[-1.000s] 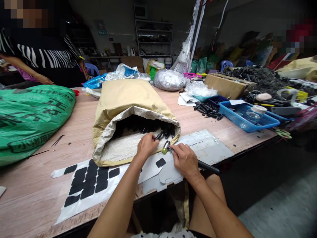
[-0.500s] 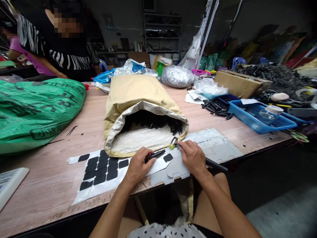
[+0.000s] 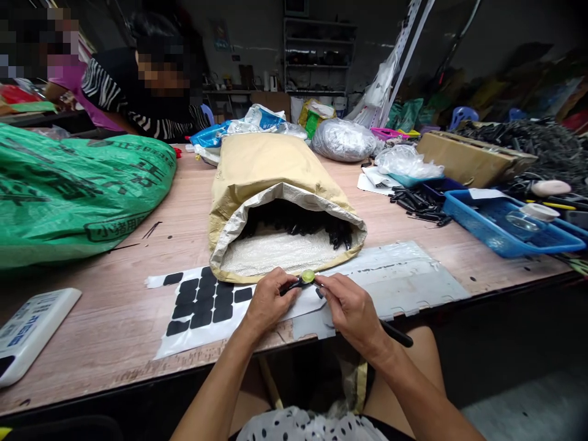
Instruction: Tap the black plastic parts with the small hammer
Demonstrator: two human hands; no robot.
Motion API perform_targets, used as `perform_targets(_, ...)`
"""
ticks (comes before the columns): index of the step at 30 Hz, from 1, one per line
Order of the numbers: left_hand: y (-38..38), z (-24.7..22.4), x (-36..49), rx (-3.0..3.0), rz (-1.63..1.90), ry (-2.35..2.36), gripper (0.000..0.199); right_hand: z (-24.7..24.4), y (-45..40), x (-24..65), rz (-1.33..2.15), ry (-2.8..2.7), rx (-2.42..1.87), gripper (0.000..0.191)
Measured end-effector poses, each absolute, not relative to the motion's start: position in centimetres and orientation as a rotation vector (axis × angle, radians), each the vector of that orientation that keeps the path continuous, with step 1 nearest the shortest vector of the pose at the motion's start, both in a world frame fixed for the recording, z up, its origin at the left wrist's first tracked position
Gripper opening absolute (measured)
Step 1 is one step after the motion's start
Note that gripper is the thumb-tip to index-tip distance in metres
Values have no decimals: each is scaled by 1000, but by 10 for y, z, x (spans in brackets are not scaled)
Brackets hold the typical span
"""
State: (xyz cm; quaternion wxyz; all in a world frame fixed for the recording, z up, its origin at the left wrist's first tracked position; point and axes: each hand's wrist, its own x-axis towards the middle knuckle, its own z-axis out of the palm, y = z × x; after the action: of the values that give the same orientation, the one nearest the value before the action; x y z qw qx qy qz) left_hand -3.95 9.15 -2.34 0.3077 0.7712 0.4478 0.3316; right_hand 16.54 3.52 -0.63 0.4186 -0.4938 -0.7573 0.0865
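Observation:
My left hand (image 3: 271, 300) is closed around a black tube-shaped piece (image 3: 289, 286), held over the white sheet. In my right hand (image 3: 353, 309) is a small mallet with a yellow-green face (image 3: 307, 277); its black handle (image 3: 397, 334) sticks out behind the palm. The mallet's head is right by the end of the black piece, and I cannot tell whether they touch. Under my hands lies a white backing sheet (image 3: 165, 349) with rows of black rounded-square stickers (image 3: 202, 300). Just behind, a tan woven sack (image 3: 275, 156) lies with its mouth facing me, black pieces (image 3: 298, 223) inside.
A green sack (image 3: 92, 190) lies on the left, with a white device (image 3: 37, 334) in front of it. To the right are a grey board (image 3: 404, 269), a blue basket (image 3: 509, 242), a cardboard box (image 3: 463, 159) and loose black pieces (image 3: 418, 202). A co-worker (image 3: 147, 92) leans across the far left.
The mallet's head has moved left to the end of the black piece, and my hands are closer together. The camera view has shifted left; the co-worker leans lower.

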Motion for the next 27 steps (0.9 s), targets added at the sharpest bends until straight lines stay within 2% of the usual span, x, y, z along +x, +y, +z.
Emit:
perform_targets(7,92,-21,-39,1999,880,1176,11,-5,35,155,126,-1943,-1257,41)
perform_targets(15,92,-23,-39,2023,886,1212,13,4,38,164,98,-1836,-1257,37)
perform_targets(21,91,-22,-39,2037,874,1218,13,-9,37,168,134,-1904,-1371,34)
perform_targets(27,91,-21,-40,2049,840,1222,15,-5,46,191,11,-1827,-1424,32)
